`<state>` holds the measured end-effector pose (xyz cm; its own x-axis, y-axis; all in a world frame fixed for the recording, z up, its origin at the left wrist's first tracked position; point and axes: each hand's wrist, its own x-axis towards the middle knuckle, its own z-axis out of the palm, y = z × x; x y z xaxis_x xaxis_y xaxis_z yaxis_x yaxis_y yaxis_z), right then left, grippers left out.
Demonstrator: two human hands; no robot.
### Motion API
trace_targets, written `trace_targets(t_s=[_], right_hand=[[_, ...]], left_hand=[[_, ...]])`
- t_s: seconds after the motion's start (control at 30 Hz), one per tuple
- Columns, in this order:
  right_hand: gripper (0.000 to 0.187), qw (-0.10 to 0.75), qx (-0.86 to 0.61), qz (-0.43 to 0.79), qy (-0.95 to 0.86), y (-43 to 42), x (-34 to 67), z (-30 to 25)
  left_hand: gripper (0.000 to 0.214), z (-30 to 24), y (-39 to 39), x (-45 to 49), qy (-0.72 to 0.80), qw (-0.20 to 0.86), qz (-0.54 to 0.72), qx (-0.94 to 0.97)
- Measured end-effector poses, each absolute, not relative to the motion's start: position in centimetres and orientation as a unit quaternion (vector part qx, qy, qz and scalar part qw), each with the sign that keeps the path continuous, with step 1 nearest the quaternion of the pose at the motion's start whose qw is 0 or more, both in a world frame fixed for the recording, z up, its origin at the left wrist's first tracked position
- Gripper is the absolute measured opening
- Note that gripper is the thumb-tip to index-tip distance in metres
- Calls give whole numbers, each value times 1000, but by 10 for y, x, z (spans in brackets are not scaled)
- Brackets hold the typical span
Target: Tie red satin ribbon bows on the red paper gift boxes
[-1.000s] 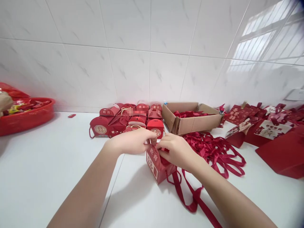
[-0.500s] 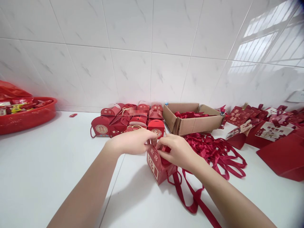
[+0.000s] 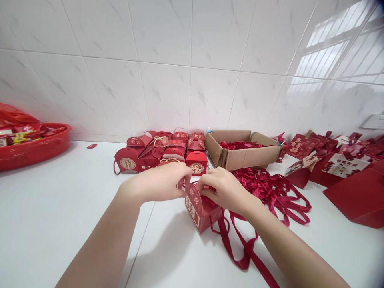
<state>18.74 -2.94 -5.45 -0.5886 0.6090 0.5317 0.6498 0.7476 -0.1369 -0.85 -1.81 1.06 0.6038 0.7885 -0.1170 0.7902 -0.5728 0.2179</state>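
A small red gift box (image 3: 200, 211) with gold characters stands on the white counter (image 3: 60, 208) in front of me. My left hand (image 3: 159, 182) pinches the top flap at the box's left side. My right hand (image 3: 223, 188) is closed on the box's top from the right, with a red ribbon (image 3: 240, 248) trailing from under it toward me. What the fingertips grip inside the box's top is hidden.
Several closed red gift boxes (image 3: 162, 154) stand against the tiled wall. A cardboard box (image 3: 243, 154) holds red ribbons, and a heap of ribbons (image 3: 276, 192) lies beside it. Red bags (image 3: 345, 168) fill the right side. A red basket (image 3: 33, 146) sits far left.
My left hand has drawn slightly left, away from the box's top flap, which now shows more. The right hand and the box stay in place.
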Motion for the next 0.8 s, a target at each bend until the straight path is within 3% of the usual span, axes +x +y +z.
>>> trace_targets(t_s=[0.27,0.8], right_hand=[[14,288,-337,-54,-895,-27,189,-58],[17,306,-308,-90,-896,-28,188,-57]], left_hand=[[24,2,-24,4,448,128,-27,885],[23,0,-30,13,447,119,-13,886]])
